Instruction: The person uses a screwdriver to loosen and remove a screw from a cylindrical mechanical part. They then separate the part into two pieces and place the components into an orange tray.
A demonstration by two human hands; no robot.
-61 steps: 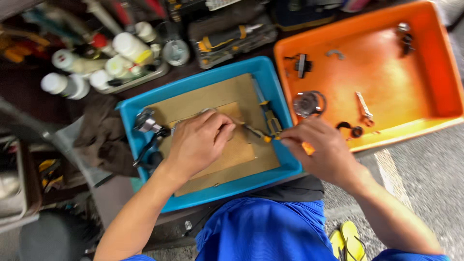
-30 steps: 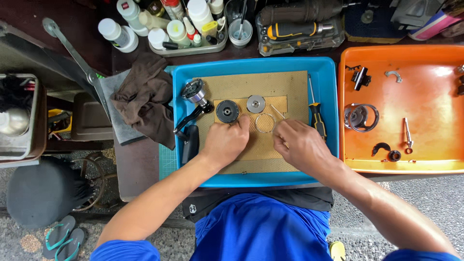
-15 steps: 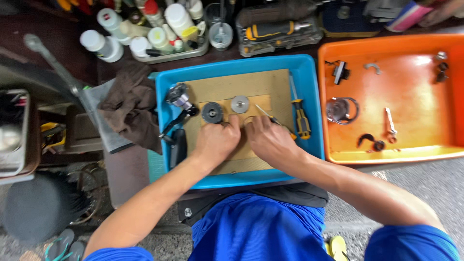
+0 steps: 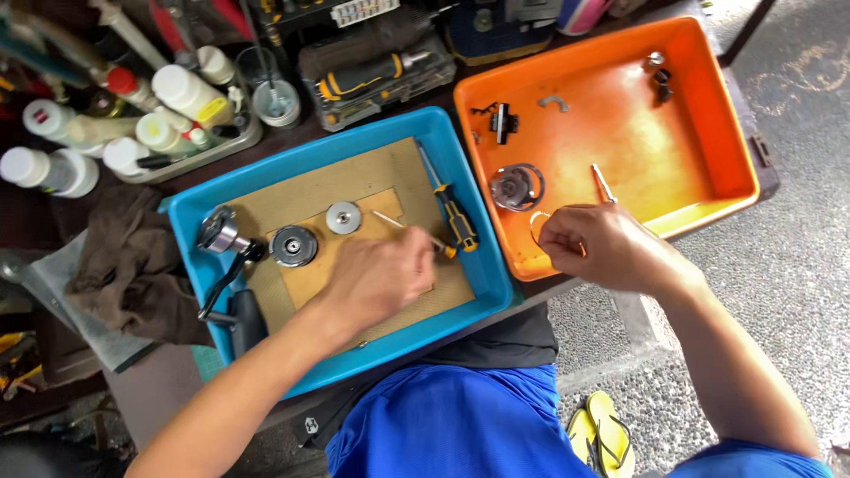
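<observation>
Left hand rests on the brown mat in the blue tray, fingers curled over a thin pick. Right hand over the orange tray, fingers pinched, apparently on a thin ring. Risk: loose small parts; a slack pinch drops the ring off the tray lip.

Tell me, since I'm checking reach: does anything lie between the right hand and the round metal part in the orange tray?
Nothing visible does. The right hand hovers at the orange tray near edge; the round metal part lies just beyond, bare tray between.
</observation>
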